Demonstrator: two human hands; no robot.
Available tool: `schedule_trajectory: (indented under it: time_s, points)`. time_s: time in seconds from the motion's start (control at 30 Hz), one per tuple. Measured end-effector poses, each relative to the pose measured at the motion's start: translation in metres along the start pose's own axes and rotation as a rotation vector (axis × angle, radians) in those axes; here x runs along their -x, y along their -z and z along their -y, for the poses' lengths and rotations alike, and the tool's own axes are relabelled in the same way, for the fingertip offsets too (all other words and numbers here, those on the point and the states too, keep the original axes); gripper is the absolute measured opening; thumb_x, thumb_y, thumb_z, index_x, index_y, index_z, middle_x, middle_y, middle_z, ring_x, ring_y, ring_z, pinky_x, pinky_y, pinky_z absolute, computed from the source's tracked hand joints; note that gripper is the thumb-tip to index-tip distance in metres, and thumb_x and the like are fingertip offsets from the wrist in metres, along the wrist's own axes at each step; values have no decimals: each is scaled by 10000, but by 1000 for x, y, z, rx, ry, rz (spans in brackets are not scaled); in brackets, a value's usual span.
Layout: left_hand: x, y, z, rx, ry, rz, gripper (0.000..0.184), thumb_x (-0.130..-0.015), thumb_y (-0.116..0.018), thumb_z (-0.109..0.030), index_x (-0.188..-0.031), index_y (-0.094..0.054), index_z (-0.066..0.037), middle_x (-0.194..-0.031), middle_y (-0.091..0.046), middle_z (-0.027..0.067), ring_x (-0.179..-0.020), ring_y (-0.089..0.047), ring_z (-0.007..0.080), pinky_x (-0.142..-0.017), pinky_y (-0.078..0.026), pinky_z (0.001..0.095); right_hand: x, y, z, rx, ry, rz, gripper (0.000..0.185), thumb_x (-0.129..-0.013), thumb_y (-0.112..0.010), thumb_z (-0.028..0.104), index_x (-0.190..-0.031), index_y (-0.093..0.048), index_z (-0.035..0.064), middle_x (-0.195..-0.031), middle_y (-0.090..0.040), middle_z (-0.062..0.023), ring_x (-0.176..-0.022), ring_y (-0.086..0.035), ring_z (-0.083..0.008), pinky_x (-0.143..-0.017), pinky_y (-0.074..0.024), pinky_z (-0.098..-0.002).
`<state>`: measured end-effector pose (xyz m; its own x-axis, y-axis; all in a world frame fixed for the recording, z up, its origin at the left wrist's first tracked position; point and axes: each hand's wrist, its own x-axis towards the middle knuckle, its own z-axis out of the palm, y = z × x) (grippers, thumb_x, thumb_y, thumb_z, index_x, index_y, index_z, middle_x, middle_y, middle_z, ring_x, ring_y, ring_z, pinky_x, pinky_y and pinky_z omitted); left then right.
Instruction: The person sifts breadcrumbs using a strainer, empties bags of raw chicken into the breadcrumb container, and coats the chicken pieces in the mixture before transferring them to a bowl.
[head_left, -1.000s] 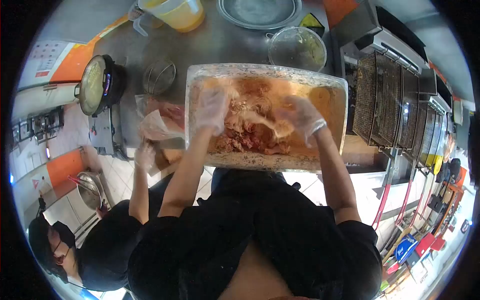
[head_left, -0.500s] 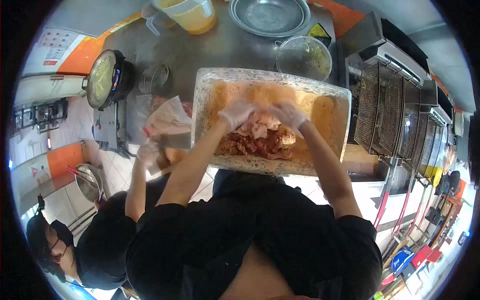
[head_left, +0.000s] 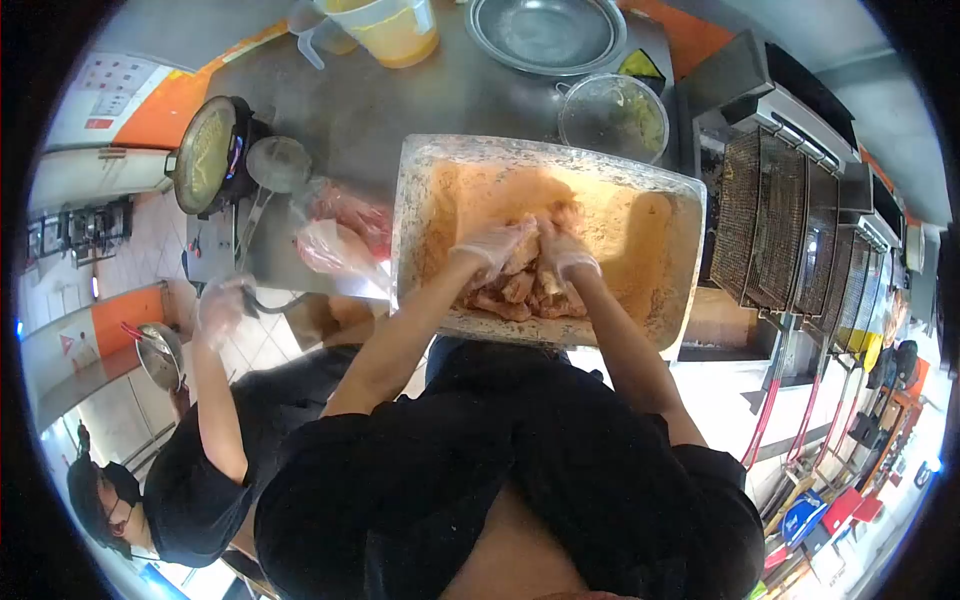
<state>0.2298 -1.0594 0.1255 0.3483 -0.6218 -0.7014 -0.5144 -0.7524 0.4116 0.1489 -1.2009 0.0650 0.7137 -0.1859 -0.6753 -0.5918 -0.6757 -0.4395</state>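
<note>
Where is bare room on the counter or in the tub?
Bare counter lies between the jug and the tub; the tub's right end, beyond the right hand, shows only powder. Crowded: left of the tub, with bagged meat and strainer; mid-tub, with meat pieces and the left hand.

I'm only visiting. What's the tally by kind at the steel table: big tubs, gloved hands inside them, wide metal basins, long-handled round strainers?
Big tub: 1
Gloved hands inside, the left hand and right hand: 2
Wide metal basin: 1
Long-handled round strainer: 1
Total: 5
</note>
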Motion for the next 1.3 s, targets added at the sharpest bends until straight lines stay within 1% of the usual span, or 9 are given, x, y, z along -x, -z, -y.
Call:
schedule_trajectory:
  time_s: [0.23, 0.33, 0.4, 0.5, 0.53, 0.63, 0.9, 1.03, 1.3]
  points:
    - [-10, -19, 27, 567, 42, -427, 387, -900, -542, -156, -1271, -460, -83, -1049, -622, 156, -975, -593, 253, -889, -476, 311, -16, 29, 3, -883, 151, 113, 367, -957, -404, 276, -1221, -528, 54, -1168, -574, -161, -1071, -544, -285, -917, -452, -361]
    - [-10, -18, 48, 1080, -446, -419, 343, -886, -562, -387, -1042, -598, -84, -894, -633, 103, -795, -614, 187, -737, -508, 280, 4, 74, -21, -714, 270, 90, 327, -850, -603, 217, -1133, -595, 51, -1071, -623, -136, -944, -594, -276, -828, -498, -393]
    - [-11, -3, 59, 332, -28, -516, 388, -899, -509, -456, -901, -627, -86, -775, -587, 48, -693, -567, 121, -643, -497, 225, 10, 96, -30, -556, 31, -134, 327, -889, -534, 268, -1141, -587, 67, -1054, -634, -135, -928, -611, -259, -798, -499, -378]
    - [-52, 19, 46, 748, 402, -397, 366, -926, -461, -427, -985, -590, -90, -750, -533, 55, -633, -511, 120, -604, -489, 240, -39, 72, -61, -37, -180, -436, 456, -895, -473, 438, -1195, -555, 105, -1083, -627, -160, -981, -616, -295, -819, -486, -409]
    - [-105, -31, 85, -94, 93, -682, 444, -943, -391, -426, -1186, -506, -73, -942, -586, 125, -785, -592, 186, -726, -514, 341, -59, 50, -63, -2, -167, -448, 499, -882, -476, 477, -1205, -545, 104, -1093, -615, -183, -990, -608, -321, -824, -479, -424]
    - [-102, -19, 47, 176, 50, -532, 529, -955, -325, -394, -1347, -347, -39, -1263, -487, 186, -1136, -517, 264, -954, -431, 447, -43, 37, 7, -19, -87, -446, 511, -880, -480, 489, -1203, -549, 99, -1113, -601, -203, -1006, -595, -340, -840, -471, -432]
    - [-14, 6, 34, 190, 43, 27, 461, -855, -516, -474, -969, -628, -42, -904, -635, 203, -874, -628, 283, -790, -480, 399, -6, 61, -11, 31, 301, 318, 275, -831, -595, 338, -993, -638, 120, -952, -652, -106, -895, -617, -228, -800, -488, -352]
    - [-2, -27, 70, -23, -242, -289, 463, -850, -480, -494, -787, -617, -55, -589, -550, 180, -591, -584, 335, -632, -451, 439, 57, 75, -61, 147, 735, 273, 282, -820, -615, 209, -1079, -633, 100, -928, -661, -94, -886, -623, -210, -820, -487, -337]
    - [0, -29, 46, -151, 162, -493, 525, -878, -426, -491, -1058, -585, -24, -938, -611, 226, -881, -594, 353, -803, -463, 444, 21, 35, -86, 264, 114, -179, 304, -919, -454, 193, -1201, -545, 126, -898, -635, -147, -831, -623, -256, -742, -505, -398]
